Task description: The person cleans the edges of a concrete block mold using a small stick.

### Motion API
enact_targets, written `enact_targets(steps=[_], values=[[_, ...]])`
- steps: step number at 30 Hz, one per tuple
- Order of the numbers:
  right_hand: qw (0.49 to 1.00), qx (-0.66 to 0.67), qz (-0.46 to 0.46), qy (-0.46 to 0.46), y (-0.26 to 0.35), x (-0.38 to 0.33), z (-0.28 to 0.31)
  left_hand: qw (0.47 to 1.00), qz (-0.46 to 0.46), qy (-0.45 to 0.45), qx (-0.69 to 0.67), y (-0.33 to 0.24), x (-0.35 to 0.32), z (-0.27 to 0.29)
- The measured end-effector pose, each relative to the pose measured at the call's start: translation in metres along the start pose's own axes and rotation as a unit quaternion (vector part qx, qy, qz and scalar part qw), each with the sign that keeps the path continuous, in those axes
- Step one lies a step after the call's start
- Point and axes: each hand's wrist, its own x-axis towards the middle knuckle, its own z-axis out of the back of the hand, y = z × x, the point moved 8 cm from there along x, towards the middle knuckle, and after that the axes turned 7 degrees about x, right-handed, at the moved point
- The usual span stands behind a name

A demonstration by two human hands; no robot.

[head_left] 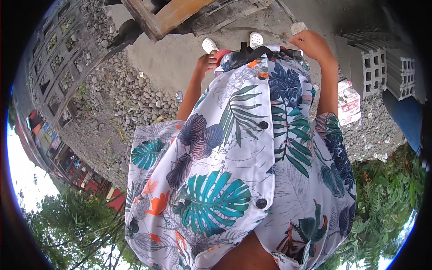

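My left hand (205, 62) is beside my hip, next to a patch of red cloth (221, 55); its fingers look loosely stretched and nothing shows in them. My right hand (313, 44) is raised on the other side of my waist, with its fingers bent together. Whatever those fingertips hold, if anything, is too small to make out. Between the hands, a black strap with a bow-like knot (248, 53) crosses my waist. A white buttoned shirt with a leaf print (225, 148) covers my body. Beyond it are my white clogs (255, 39) on the ground.
Ahead stands a wooden frame or bench (166, 22). Rounded stones (139, 92) and a hollow-block wall (54, 58) lie to the left. On the right are stacked hollow blocks (374, 69), a white-and-red sack (349, 102), gravel (378, 135) and a blue sheet (402, 117).
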Motion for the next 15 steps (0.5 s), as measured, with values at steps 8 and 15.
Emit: enact_targets(steps=[8,15], values=[[0.990,-0.046,0.130,-0.027,0.036,0.087,-0.085,0.990,0.125,-0.038,-0.045,0.160,-0.030,0.012],[0.981,-0.126,0.124,0.081,0.036,0.075,-0.085,0.996,0.087,-0.010,-0.036,0.173,-0.022,-0.048]])
